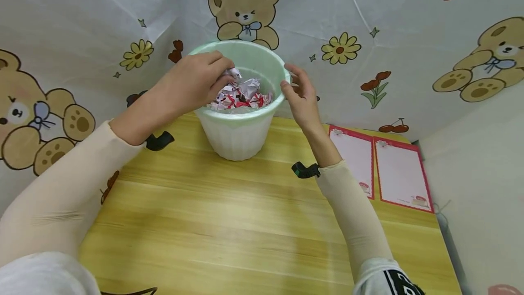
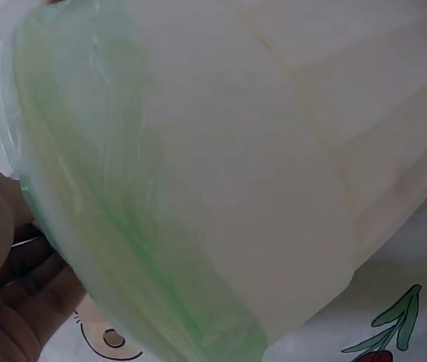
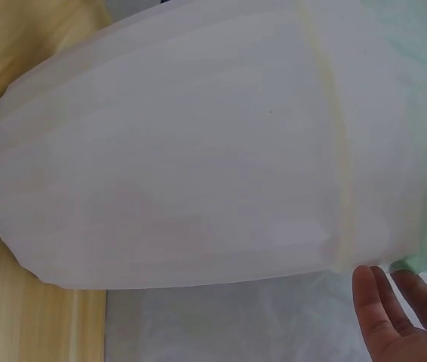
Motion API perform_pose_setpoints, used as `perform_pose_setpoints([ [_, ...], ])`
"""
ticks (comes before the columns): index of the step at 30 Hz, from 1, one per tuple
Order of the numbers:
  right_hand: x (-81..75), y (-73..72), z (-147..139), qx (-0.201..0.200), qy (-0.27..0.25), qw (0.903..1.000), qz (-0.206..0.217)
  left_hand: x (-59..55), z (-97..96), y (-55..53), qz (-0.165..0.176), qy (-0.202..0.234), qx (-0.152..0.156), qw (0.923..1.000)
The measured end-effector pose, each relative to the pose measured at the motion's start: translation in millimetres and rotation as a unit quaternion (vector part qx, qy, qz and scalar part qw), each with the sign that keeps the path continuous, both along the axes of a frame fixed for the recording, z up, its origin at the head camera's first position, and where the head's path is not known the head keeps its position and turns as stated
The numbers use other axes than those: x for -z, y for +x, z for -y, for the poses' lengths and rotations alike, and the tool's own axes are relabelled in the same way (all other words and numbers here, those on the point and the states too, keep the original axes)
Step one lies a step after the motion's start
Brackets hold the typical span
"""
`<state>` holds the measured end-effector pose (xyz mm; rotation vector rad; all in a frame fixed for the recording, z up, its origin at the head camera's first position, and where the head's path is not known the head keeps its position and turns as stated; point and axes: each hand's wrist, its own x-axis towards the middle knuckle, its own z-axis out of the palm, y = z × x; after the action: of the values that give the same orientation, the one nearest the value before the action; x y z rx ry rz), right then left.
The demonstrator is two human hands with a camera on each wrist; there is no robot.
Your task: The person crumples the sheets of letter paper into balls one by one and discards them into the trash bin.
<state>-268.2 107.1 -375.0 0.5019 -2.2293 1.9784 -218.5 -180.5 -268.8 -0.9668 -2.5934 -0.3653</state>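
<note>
A white trash can (image 1: 237,138) stands at the back of the wooden table, a pale green translucent bag lining it and folded over its rim. Crumpled paper (image 1: 241,97), white with red and dark print, lies inside. Reaching over the left side of the rim, my left hand (image 1: 196,78) pinches a white crumpled piece between thumb and fingers. My right hand (image 1: 300,97) holds the rim on the right, thumb on the inner side and fingers outside. In the right wrist view, the fingers (image 3: 376,302) meet the can near its bagged rim.
Two red-bordered sheets (image 1: 403,172) lie side by side at the table's right. A white cloth (image 1: 311,3) printed with bears and flowers hangs behind the table (image 1: 229,222). A dark thin cord or strap (image 1: 139,292) shows at the near edge.
</note>
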Motion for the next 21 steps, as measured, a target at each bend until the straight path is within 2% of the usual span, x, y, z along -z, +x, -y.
perform_pose_setpoints([
  [3,-0.8,0.2,-0.3,0.001,0.004,1.0,0.001,-1.3,2.3,-6.6,0.062,-0.03,-0.03,0.9972],
  [6,-1.6,0.4,-0.2,0.0,0.01,0.9999,0.001,1.3,5.8,-8.9,0.088,-0.042,-0.045,0.9942],
  [9,-1.2,0.0,1.1,0.001,0.013,0.9999,0.0,5.5,9.9,-8.8,0.084,-0.038,-0.048,0.9946],
  [16,-3.8,2.1,1.8,0.011,0.01,0.9999,0.001,7.9,11.7,-6.7,0.049,-0.021,-0.039,0.9978],
  [21,-2.2,3.5,-3.4,0.001,0.005,1.0,0.007,9.4,8.6,-1.2,0.06,-0.016,-0.045,0.997],
])
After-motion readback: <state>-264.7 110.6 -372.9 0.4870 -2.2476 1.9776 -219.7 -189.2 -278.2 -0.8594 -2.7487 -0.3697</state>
